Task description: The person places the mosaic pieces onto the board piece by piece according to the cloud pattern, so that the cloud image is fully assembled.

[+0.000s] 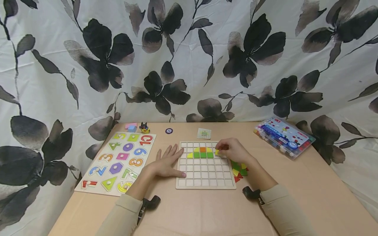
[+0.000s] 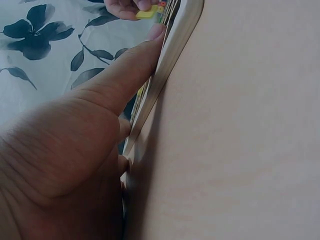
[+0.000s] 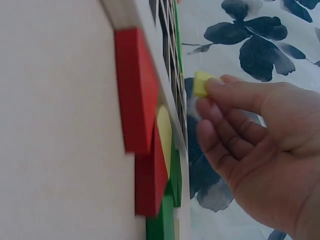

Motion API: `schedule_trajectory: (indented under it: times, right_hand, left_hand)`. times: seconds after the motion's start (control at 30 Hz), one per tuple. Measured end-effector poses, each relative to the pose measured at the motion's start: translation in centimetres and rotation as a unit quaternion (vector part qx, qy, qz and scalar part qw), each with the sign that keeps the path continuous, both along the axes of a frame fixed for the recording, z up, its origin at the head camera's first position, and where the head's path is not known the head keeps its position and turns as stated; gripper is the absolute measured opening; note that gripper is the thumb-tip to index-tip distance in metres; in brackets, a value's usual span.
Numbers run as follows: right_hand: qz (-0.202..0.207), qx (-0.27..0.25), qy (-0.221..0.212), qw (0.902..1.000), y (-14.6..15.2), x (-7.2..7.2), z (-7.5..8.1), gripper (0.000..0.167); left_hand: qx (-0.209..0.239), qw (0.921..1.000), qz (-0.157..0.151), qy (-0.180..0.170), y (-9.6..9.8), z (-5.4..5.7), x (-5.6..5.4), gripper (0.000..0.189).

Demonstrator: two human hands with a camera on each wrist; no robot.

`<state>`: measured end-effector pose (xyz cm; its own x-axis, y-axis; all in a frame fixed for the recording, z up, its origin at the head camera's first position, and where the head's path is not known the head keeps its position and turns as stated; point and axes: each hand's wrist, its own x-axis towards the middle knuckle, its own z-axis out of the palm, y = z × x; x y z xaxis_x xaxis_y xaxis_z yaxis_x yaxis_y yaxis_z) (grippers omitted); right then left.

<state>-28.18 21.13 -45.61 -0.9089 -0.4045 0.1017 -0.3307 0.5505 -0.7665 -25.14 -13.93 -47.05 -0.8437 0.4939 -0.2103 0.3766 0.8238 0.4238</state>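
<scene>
A white grid board (image 1: pixel 205 180) lies on the table, with green, orange and yellow pieces set in its upper squares. My right hand (image 1: pixel 233 150) pinches a small yellow piece (image 3: pixel 201 84) between thumb and finger, above the board's upper right part. In the right wrist view the other fingers curl loosely below it. My left hand (image 1: pixel 163 164) rests at the board's left edge with fingers spread, the thumb touching the rim; the left wrist view shows the thumb along that edge. Red, yellow and green loose pieces (image 1: pixel 240 170) lie beside the board, partly behind the right forearm.
A number and shape puzzle board (image 1: pixel 100 157) lies at the left. A small patterned card (image 1: pixel 204 133) sits behind the grid. A clear plastic case (image 1: pixel 284 136) stands at the back right. A small figurine (image 1: pixel 144 127) and a round dark disc (image 1: pixel 169 131) are near the back edge.
</scene>
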Motion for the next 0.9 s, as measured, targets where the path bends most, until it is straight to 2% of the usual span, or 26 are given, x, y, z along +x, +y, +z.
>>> schedule_trajectory:
  times: [0.17,0.47,0.67,0.9]
  right_hand:
    - [0.020,0.020,0.007,0.9996,-0.5,0.0,-0.5,0.013]
    - [0.012,0.055,0.003,0.9984,-0.7,0.3,-0.4,0.017]
    - [0.020,0.064,-0.010,0.9977,-0.6,0.3,-0.4,0.022]
    - [0.028,0.064,-0.010,0.9975,0.6,0.3,0.6,0.027]
  left_hand:
    - [0.002,1.0000,0.001,-0.001,0.0,0.1,0.0,0.117]
    - [0.004,1.0000,0.001,-0.001,0.0,0.1,-0.1,0.116]
    - [0.001,1.0000,0.001,-0.002,0.0,0.1,-0.1,0.116]
    - [0.003,1.0000,0.002,-0.005,0.0,0.0,-0.2,0.116]
